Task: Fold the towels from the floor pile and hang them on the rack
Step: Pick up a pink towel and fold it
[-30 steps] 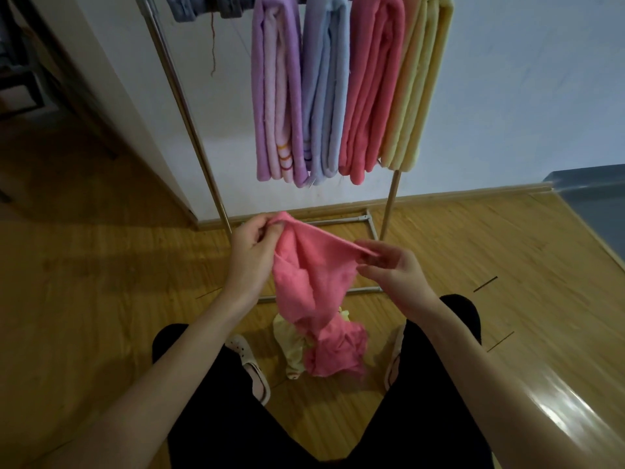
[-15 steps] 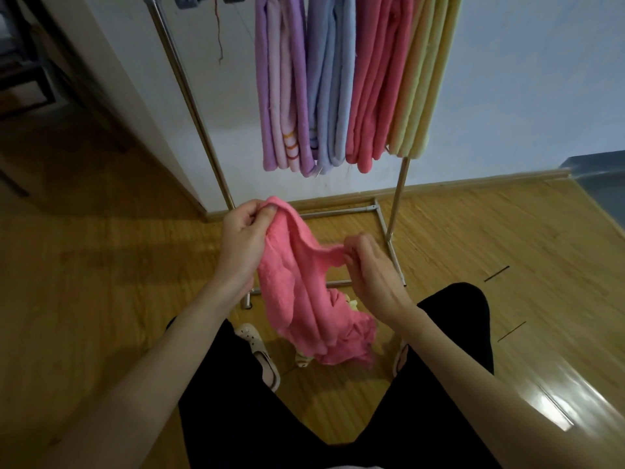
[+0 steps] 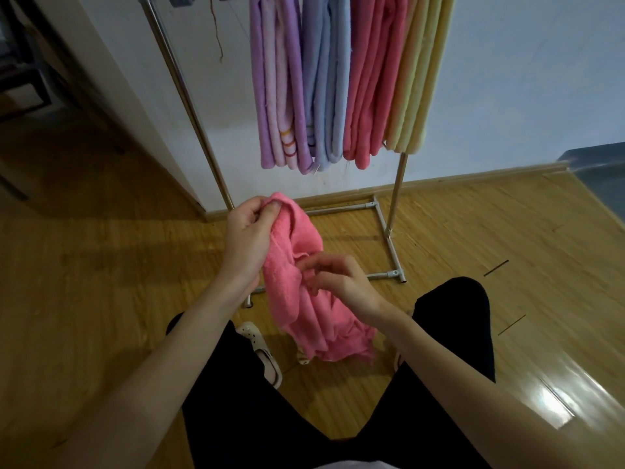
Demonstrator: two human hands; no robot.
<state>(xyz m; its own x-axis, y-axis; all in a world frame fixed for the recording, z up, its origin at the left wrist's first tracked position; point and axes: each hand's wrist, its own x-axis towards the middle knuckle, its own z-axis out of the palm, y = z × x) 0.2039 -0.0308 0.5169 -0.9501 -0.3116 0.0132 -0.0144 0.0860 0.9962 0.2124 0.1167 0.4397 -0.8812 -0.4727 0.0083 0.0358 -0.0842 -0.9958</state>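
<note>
Head view | left hand (image 3: 248, 238) pinches crumpled pink terry towel (image 3: 304, 282) corner high | right hand (image 3: 341, 282) fingers its edge, seeking second corner

On the silver rack (image 3: 189, 106) hang lilac (image 3: 275, 96), pale blue (image 3: 324, 89), coral-pink (image 3: 372, 86) and yellow towels (image 3: 417, 82); below it, a pink towel (image 3: 304, 299).

Setting: home room. Evidence: wood-plank floor (image 3: 101, 299), white wall (image 3: 524, 79) with skirting board (image 3: 473, 176), metal rack (image 3: 189, 106) of folded towels (image 3: 338, 79).
</note>
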